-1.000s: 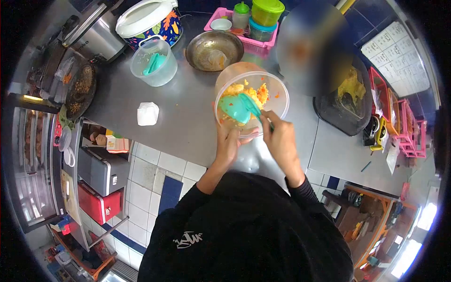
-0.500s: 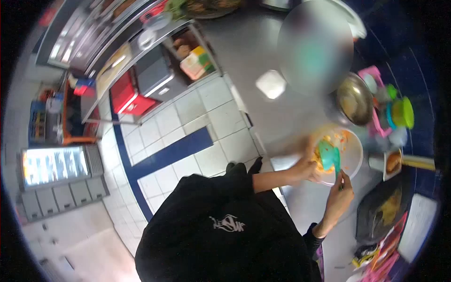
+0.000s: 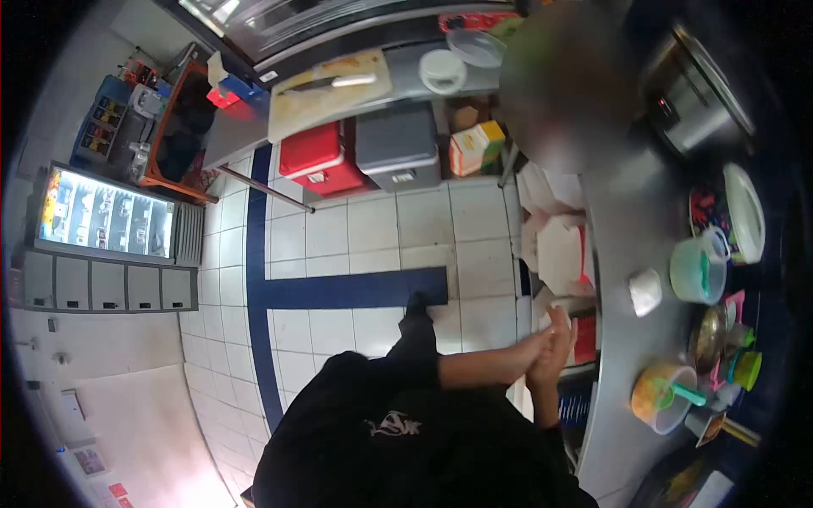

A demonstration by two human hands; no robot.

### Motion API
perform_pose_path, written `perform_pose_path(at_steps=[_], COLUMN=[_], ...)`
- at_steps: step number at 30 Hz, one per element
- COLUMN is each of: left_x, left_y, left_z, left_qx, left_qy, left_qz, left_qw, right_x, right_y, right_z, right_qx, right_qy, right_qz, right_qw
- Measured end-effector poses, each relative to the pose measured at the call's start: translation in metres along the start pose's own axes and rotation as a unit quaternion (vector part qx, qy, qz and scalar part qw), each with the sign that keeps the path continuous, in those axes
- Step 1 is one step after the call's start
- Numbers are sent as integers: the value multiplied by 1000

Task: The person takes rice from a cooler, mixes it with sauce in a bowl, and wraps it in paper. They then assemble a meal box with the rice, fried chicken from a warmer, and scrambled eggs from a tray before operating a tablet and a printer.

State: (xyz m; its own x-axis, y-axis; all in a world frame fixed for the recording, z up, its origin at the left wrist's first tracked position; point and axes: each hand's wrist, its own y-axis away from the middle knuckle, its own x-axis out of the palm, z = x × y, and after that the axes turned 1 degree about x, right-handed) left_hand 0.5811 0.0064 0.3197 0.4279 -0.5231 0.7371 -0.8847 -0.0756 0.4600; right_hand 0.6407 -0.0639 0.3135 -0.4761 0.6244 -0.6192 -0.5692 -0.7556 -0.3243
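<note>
My left hand (image 3: pixel 523 359) and my right hand (image 3: pixel 549 366) are pressed together in front of my body, beside the counter edge. Their fingers overlap and are blurred, so I cannot make out whether something small lies between them. To their right on the counter, a clear plastic tub (image 3: pixel 675 418) holds orange-coloured food. A turquoise spoon (image 3: pixel 690 394) rests in it, its handle sticking out over the rim; neither hand touches it. Farther along the counter lies a small white object (image 3: pixel 644 292), near a translucent container (image 3: pixel 694 275) with something green inside.
The steel counter (image 3: pixel 616 220) runs along my right, with a metal bowl (image 3: pixel 705 337) and a large steel pot (image 3: pixel 699 102). White boxes (image 3: pixel 555 254) sit below its edge. Ahead stand a red cooler (image 3: pixel 312 157), a grey cooler (image 3: pixel 396 146) and a cutting board (image 3: pixel 373 72) with a knife.
My right hand has let go of the turquoise spoon, which stays in the tub. My left hand has left the tub's side. Both hands have come together away from it, and my view has turned left.
</note>
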Motion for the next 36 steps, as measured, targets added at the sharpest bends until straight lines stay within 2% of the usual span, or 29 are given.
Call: perform_pose_path(at_steps=[1, 3, 5, 6, 8, 11, 12, 13, 15, 17, 19, 20, 21, 23, 24, 26, 28, 29, 30, 33, 34, 36], left_x=[-30, -97, -152, -174, -226, -319, -353, -381, -428, -471, -518, -537, -555, -590, -607, -634, -670, -675, -701, -789, -788, -860], left_y=[16, 66, 118, 144, 168, 159, 151, 144, 132, 124, 120, 116, 118, 128, 134, 152, 166, 178, 186, 204, 209, 224], left_z=[-27, -91, -159, -190, -236, -271, -276, -285, -292, -292, -287, -290, -290, -296, -298, -296, -308, -317, -316, -307, -327, -307], left_qx=[60, 62, 71, 94, 154, 249, 259, 243, 226, 144, 151, 132, 98, 84, 73, 71, 29, -20, -44, -88, -144, -101], left_qy=[-24, -3, 63, 17, -87, -111, -119, -159, -225, -202, -157, -157, -159, -137, -132, -273, -273, -196, -193, -333, -332, -366], left_qz=[-64, 29, 78, 32, -58, -174, -195, -195, -217, -244, -228, -244, -254, -257, -251, -264, -300, -326, -305, -243, -259, -203], left_qw=[996, 998, 992, 995, 983, 946, 939, 937, 923, 938, 949, 948, 949, 953, 956, 922, 914, 924, 931, 907, 895, 903], right_x=[38, 115, 167, 194, 247, 327, 362, 402, 468, 549, 631, 658, 699, 778, 798, 813, 818, 822, 822, 841, 858, 893], right_y=[-1, -18, -33, -42, -50, -75, -86, -96, -124, -157, -195, -222, -237, -273, -288, -299, -294, -283, -272, -257, -256, -261], right_z=[-18, -30, -21, -16, -7, -3, -4, -9, -10, -7, -9, -2, -5, -22, -21, -13, -2, -3, 7, 45, 59, 85], right_qx=[-42, 20, 173, 248, 221, 227, 191, 152, 166, 149, 126, 128, 132, 146, 155, 174, 195, 211, 229, 275, 288, 324], right_qy=[80, -9, -71, -103, -146, -149, -169, -189, -164, -182, -229, -171, -173, -163, -148, -112, -73, -56, -43, -25, -24, -19], right_qz=[31, 6, 102, 144, 154, 205, 182, 161, 193, 233, 262, 312, 337, 366, 371, 372, 351, 336, 320, 256, 234, 185], right_qw=[995, 1000, 977, 952, 952, 940, 950, 957, 953, 944, 929, 926, 916, 905, 904, 905, 913, 916, 918, 926, 928, 928])
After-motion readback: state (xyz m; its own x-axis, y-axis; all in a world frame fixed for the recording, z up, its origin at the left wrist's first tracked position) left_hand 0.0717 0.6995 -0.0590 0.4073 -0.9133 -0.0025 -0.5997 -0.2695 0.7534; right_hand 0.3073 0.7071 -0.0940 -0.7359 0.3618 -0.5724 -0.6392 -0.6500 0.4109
